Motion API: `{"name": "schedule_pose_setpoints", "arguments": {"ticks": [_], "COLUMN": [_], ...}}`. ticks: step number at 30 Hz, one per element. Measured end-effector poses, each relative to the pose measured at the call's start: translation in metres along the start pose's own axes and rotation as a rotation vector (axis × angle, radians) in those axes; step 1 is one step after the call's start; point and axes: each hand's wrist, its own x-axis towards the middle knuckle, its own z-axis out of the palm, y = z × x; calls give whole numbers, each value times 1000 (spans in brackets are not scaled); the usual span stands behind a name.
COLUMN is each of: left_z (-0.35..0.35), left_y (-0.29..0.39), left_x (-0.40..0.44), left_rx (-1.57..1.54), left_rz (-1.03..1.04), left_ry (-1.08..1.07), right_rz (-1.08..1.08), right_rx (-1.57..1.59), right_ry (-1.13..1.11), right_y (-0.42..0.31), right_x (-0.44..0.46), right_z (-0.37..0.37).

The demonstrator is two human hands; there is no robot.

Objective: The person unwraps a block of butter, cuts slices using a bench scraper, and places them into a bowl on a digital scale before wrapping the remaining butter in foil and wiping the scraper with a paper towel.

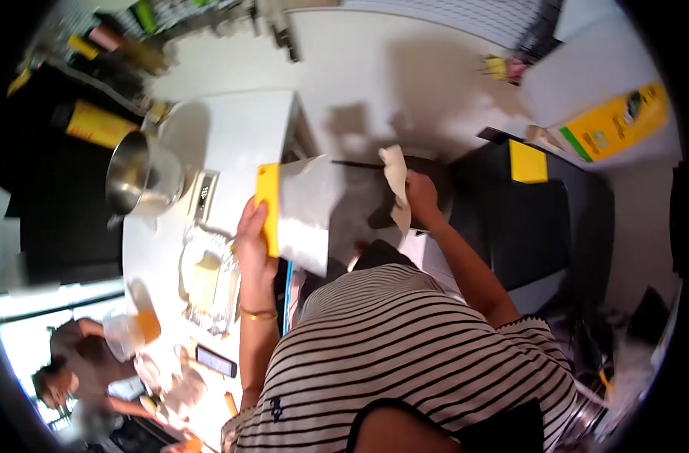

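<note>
My left hand is closed around the yellow handle of a scraper with a wide, shiny metal blade. The scraper is held upright beside the edge of the white table. To the right, my right hand pinches a crumpled beige paper towel. A gap lies between towel and blade. Just left of my left hand, a pale yellow block rests on crinkled clear wrapping on the table.
A metal mixing bowl and a digital scale stand on the table. A phone lies lower down, near another person. On my right is a black bin with a yellow label, below a yellow bag.
</note>
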Motion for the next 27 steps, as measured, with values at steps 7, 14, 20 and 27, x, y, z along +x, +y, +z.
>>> {"name": "schedule_pose_setpoints", "arguments": {"ticks": [7, 14, 20, 27], "left_z": [-28, -49, -87, -100], "left_y": [19, 23, 15, 15], "left_x": [-18, -45, -64, -86], "left_rx": [214, 235, 136, 178], "left_rz": [338, 452, 481, 597], "left_ry": [162, 408, 590, 720], "right_rz": [-509, 501, 277, -309], "right_rx": [-37, 1534, 1692, 1155], "right_ry": [319, -935, -1475, -1335], "right_y": [-163, -217, -239, -251], "right_x": [29, -3, -49, -51], "right_z": [14, 86, 73, 96]}}
